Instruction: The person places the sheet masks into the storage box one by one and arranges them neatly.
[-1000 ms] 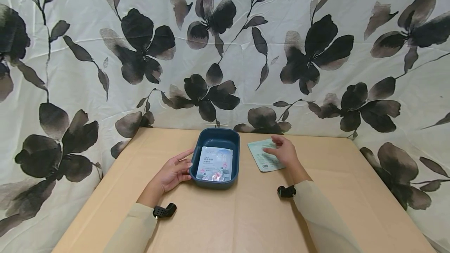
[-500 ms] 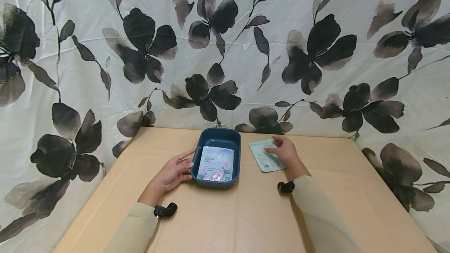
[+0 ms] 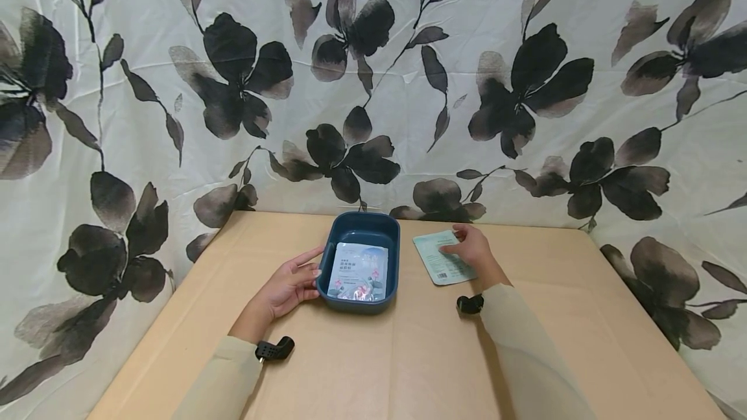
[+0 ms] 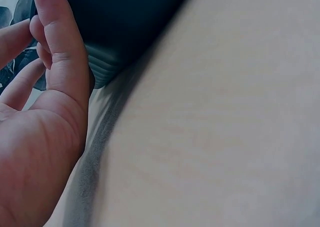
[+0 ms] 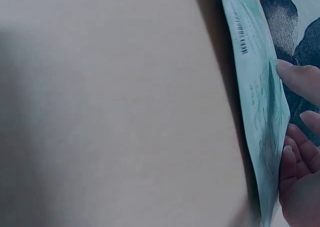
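Note:
A dark blue rectangular box sits at the middle back of the table. Inside it lies a pale blue-white printed packet with pink flowers, its front face up. My left hand rests against the box's left side, fingers loosely extended; in the left wrist view the same hand is beside the dark wall of the box. A light green flat packet with small print and a code lies right of the box. My right hand is over its right part, thumb and fingertips touching it, fingers loosely bent.
The tan table ends at the back against a white cloth printed with dark flowers. Black wrist cameras are strapped over beige sleeves.
The right wrist and sleeve have shifted slightly left, while the right hand stays on the green packet. The left hand, the box and both packets keep their places.

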`<state>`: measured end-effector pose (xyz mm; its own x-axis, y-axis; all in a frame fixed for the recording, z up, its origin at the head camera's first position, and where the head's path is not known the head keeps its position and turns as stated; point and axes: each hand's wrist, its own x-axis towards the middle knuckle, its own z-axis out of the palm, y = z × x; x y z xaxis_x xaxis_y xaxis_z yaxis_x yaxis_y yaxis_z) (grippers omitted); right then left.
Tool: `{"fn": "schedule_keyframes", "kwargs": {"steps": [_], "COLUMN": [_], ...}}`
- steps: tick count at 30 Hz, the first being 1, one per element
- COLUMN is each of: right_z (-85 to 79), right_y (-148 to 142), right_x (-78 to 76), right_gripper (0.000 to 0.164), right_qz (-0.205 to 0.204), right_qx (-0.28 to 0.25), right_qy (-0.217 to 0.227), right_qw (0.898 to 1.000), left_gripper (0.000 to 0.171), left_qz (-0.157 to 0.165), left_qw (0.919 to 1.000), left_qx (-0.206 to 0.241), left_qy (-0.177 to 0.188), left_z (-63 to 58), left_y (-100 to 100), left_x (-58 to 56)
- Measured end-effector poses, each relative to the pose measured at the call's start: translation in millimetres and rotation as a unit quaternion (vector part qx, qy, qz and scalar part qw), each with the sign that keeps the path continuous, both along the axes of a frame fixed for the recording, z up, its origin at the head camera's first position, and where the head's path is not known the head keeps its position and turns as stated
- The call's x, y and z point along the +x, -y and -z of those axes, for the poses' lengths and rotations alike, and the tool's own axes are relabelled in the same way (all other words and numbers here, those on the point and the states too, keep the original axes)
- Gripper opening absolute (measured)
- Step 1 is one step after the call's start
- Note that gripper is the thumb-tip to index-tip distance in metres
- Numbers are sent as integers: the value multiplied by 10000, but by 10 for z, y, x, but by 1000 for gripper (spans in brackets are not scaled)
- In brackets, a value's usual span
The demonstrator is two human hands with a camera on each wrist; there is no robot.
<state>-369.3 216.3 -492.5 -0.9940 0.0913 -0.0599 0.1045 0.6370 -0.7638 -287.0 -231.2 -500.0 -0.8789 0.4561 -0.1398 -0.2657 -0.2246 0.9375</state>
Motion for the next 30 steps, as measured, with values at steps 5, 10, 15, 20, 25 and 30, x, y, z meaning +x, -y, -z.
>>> {"fn": "schedule_keyframes", "kwargs": {"steps": [5,10,15,20,25,30], "right_z": [-17,-50,-32,-18,-24,-13], "right_y": [2,11,5,-4,-5,-16], "right_x": [-20,-37,-54,-62,-53,-57], "right_gripper": [71,72,74,77,79,79], "right_qz": [-68,-90,-80,-97,-94,-140], "right_qx": [144,167,240,198,127,67], "right_qy": [65,146,202,327,409,366], "right_qw": [9999,9997,9995,9992,9990,9992], "left_gripper": [64,65,65,65,65,65], "left_qz": [53,28,21,13,15,38], "left_qw": [10000,10000,9999,9999,10000,10000], "left_qx": [26,4,-17,-89,-66,-15], "left_qy": [-34,-84,-147,-127,-71,-59], "left_z": [-3,0,5,27,42,54], "left_y": [-6,1,2,1,5,14], "left_x": [-5,-17,-27,-18,-14,-16]}}
